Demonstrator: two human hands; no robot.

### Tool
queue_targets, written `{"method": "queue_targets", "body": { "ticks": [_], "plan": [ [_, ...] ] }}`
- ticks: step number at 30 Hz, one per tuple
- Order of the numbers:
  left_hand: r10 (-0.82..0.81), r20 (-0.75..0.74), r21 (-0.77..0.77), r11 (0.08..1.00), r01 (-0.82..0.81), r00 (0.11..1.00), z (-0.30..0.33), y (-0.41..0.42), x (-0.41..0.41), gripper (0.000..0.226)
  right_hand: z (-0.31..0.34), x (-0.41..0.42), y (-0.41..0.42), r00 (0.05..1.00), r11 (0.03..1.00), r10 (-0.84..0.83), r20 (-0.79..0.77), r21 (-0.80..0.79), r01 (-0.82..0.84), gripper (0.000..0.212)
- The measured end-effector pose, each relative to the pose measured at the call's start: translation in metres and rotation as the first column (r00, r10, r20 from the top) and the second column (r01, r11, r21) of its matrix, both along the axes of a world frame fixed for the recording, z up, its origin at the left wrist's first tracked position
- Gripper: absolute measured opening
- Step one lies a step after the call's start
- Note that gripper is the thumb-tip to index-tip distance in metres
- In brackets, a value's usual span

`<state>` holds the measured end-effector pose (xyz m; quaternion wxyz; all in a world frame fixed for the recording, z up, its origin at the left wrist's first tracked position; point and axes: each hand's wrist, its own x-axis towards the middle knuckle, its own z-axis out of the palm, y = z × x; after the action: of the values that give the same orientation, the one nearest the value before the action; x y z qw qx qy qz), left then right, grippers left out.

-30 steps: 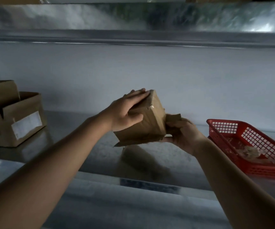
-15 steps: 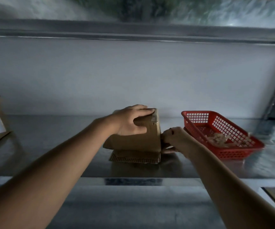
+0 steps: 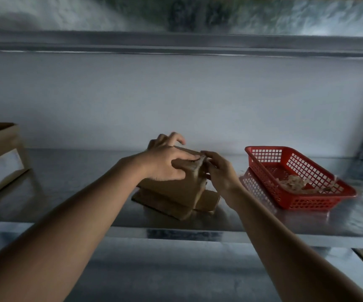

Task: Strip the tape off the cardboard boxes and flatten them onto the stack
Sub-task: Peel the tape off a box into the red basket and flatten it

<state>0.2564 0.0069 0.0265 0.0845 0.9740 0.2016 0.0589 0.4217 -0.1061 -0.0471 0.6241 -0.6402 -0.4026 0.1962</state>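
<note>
A small brown cardboard box (image 3: 171, 190) stands tilted on the metal shelf (image 3: 285, 223), resting on a flat piece of cardboard (image 3: 208, 202). My left hand (image 3: 167, 162) lies over the box's top, thumb and fingers wrapped round it. My right hand (image 3: 218, 171) is at the box's upper right corner, where its fingertips pinch a crumpled strip of tape (image 3: 200, 163). How far the tape still sticks is hidden by the fingers.
A red plastic basket (image 3: 302, 203) holding crumpled tape scraps (image 3: 294, 183) sits on the shelf to the right. An open cardboard box with a white label (image 3: 1, 162) stands at the far left. A white wall runs behind; another shelf hangs overhead.
The box came down from the air onto the flat cardboard on the shelf. My right hand rose from the box's lower right side to its top corner and took hold of the tape.
</note>
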Motion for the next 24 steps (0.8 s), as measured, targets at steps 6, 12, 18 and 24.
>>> {"method": "queue_targets", "body": {
  "ticks": [6,12,18,24],
  "plan": [
    [0.115,0.15,-0.122,0.988,-0.097,0.982,-0.003,0.014,-0.012,0.083,-0.003,-0.012,-0.008,0.997,1.0,0.017,0.078,-0.012,-0.017,0.024],
    [0.191,0.138,-0.132,0.976,-0.173,0.972,-0.008,0.026,-0.01,0.041,-0.005,-0.026,-0.011,0.987,0.987,0.161,0.007,0.029,-0.161,0.023],
    [0.119,0.117,-0.288,0.954,-0.081,0.986,-0.018,0.031,-0.014,0.041,-0.01,-0.026,0.003,0.979,0.99,0.126,-0.162,-0.048,-0.136,0.017],
    [0.114,0.154,-0.272,0.96,-0.069,0.982,-0.024,0.033,-0.011,0.041,0.003,-0.031,0.001,0.878,0.993,0.12,-0.464,0.069,-0.099,0.017]
  ]
}}
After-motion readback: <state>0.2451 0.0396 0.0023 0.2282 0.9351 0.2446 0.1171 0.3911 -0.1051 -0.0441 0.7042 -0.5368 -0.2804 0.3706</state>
